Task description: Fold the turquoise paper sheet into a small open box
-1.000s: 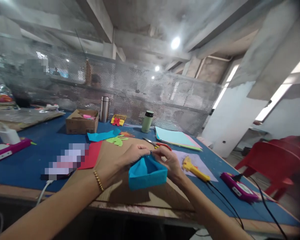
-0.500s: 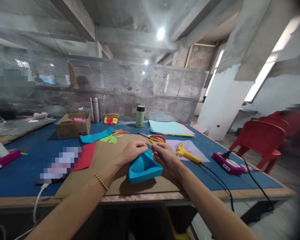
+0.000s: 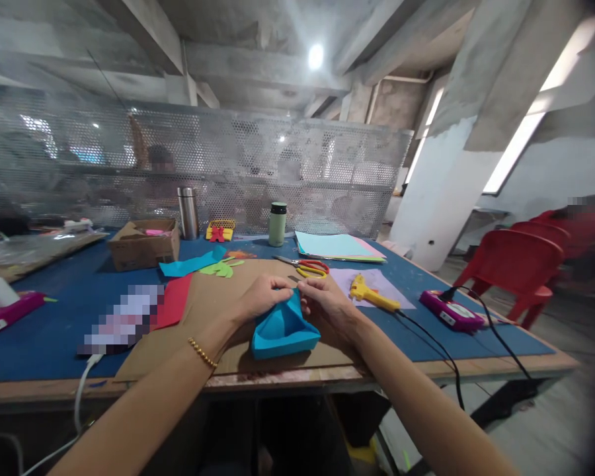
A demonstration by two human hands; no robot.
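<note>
A folded blue paper box (image 3: pixel 285 340) with raised walls sits over the brown cardboard sheet (image 3: pixel 218 337), close to the table's front edge. My left hand (image 3: pixel 266 296), with a gold bead bracelet at its wrist, pinches the far upper corner of the paper. Opposite it, my right hand (image 3: pixel 327 301) has thumb and fingertips closed on the same corner from the right. The fingertips of both hands nearly meet there and hide the fold between them. Just beyond my hands lie scissors (image 3: pixel 311 267) with red and yellow handles.
A yellow glue gun (image 3: pixel 371 295) lies on lilac paper, its cord trailing past a magenta power strip (image 3: pixel 451 311). Farther back stand a green bottle (image 3: pixel 277 225), a steel flask (image 3: pixel 188 213) and a cardboard box (image 3: pixel 143 246). Red paper (image 3: pixel 172 304) and a phone are at the left.
The view has shifted slightly, so things sit a little higher in the picture. Both hands keep their pinch on the paper box's corner, with hardly any movement.
</note>
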